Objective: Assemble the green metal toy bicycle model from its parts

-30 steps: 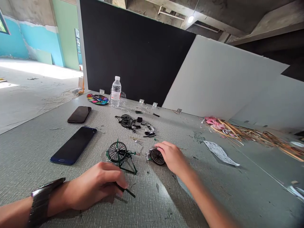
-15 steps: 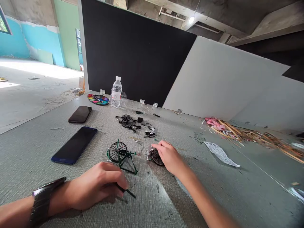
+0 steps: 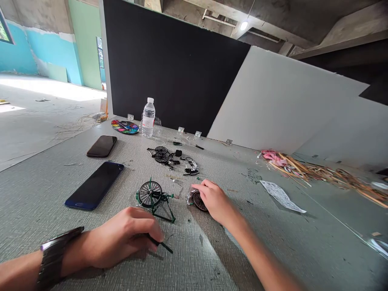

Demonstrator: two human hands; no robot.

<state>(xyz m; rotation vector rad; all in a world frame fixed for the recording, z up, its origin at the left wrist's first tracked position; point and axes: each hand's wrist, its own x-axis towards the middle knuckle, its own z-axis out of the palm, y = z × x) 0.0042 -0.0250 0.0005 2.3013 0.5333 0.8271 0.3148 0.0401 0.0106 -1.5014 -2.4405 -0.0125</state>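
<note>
My left hand, with a dark watch on its wrist, is closed around a thin black stick whose end sticks out past the fingers. Just beyond it lies a green model bicycle frame with a black spoked wheel on it. My right hand is low over a second small wheel and partly covers it. Its index finger points out to the left and the thumb is hidden. Small silver parts lie beside that wheel; whether the fingers touch them I cannot make out.
Farther back lie a black model bicycle and loose black parts. Two phones, one blue-edged and one dark, rest at the left. A water bottle, a paint palette and a printed sheet are around.
My right hand has shifted very slightly left over the wheel. My left hand and the black stick look the same.
</note>
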